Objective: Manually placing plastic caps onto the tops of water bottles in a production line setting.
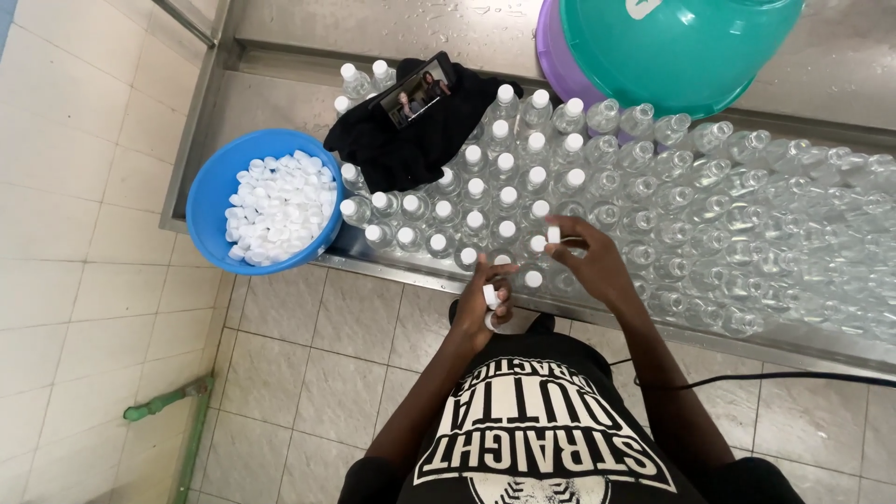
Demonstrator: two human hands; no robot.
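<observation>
Steel bench (280,93): far bottles (840,233) blur.

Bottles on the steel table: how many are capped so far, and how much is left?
Done: the clear bottles on the left wear white caps. In hand: the right hand sets a cap at the edge of the capped group, while the left hand holds spare caps. Left: the open bottles to the right, clearly the larger share. The blue bowl holds many loose caps.
</observation>
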